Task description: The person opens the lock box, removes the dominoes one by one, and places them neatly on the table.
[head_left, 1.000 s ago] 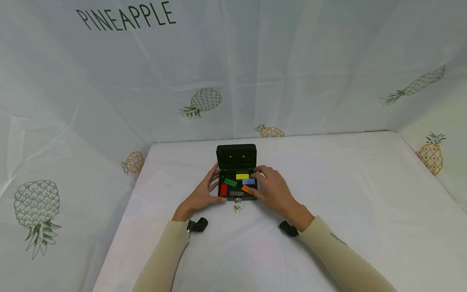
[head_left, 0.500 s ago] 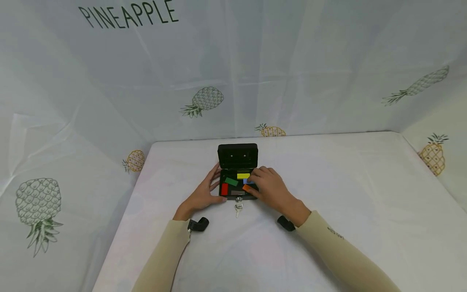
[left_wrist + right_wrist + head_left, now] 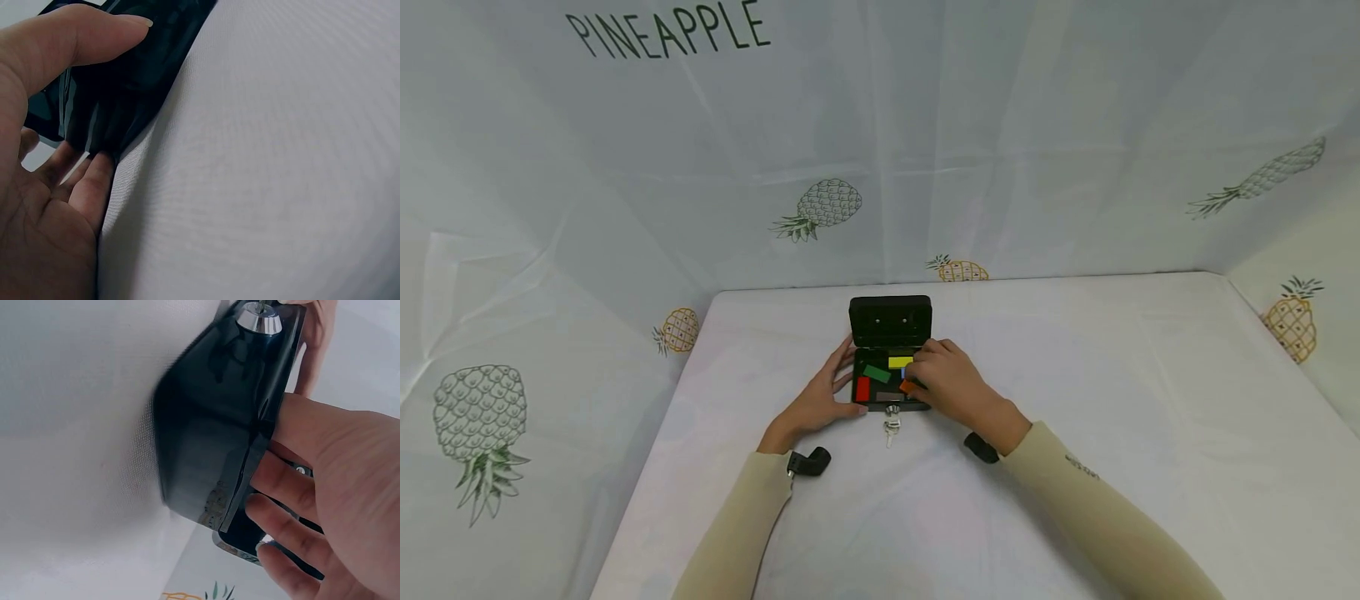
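Note:
A small black cash box [image 3: 871, 400] stands on the white table with its lid [image 3: 890, 322] raised. Its tray holds a yellow block [image 3: 900, 362], a green block [image 3: 877, 373], a red block [image 3: 862, 389] and a dull brown-grey block [image 3: 891, 397]. Keys [image 3: 892, 425] hang from the front lock [image 3: 260, 319]. My left hand [image 3: 815, 403] holds the box's left side, thumb [image 3: 106, 37] across the front. Reaching in from the right, my right hand [image 3: 953, 385] appears to pinch an orange block [image 3: 907, 387] between thumb and curled fingers. A blue block [image 3: 902, 373] is mostly hidden under those fingers.
The white-covered table [image 3: 1075, 358] extends to both sides of the box. Behind it hangs a white sheet [image 3: 1037, 150] printed with pineapples. Black wrist cameras [image 3: 809, 462] sit at both cuffs.
My right hand has shifted left over the tray, its fingers curling in toward the thumb and covering most of the blue block. The left hand keeps its hold on the box.

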A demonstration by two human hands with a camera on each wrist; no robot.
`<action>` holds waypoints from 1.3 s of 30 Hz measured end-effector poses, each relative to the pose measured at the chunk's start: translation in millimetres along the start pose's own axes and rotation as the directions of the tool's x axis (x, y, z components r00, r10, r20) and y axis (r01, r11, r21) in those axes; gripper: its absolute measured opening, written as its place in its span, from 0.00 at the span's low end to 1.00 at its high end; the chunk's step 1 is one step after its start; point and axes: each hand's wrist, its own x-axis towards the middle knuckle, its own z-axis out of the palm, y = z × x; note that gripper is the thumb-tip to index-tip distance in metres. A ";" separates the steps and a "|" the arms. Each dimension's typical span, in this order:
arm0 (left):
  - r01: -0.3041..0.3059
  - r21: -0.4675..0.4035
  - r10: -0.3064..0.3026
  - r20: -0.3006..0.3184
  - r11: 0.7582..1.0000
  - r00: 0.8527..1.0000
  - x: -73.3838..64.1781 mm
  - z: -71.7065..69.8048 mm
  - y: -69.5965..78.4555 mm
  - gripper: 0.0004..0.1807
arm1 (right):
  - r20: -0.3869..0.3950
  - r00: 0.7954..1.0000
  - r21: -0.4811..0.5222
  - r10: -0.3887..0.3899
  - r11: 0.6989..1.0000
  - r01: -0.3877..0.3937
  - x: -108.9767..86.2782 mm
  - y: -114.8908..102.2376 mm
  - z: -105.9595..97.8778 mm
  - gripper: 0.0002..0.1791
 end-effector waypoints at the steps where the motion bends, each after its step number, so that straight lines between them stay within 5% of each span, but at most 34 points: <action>1: -0.001 -0.001 0.001 0.000 1.000 1.000 0.0 0.0 -0.4 0.69 | 0.013 1.000 0.001 0.002 1.000 -0.002 0.7 0.2 0.0 0.10; 15: -0.010 0.003 0.010 -0.003 1.000 1.000 -1.7 1.5 -0.7 0.69 | 0.107 0.994 -0.014 -0.024 1.000 0.026 9.2 3.3 2.3 0.08; 39: -0.016 -0.020 0.016 0.003 1.000 1.000 -1.3 -0.2 -1.8 0.69 | 0.099 0.991 0.000 -0.096 0.995 0.096 15.9 9.7 10.4 0.09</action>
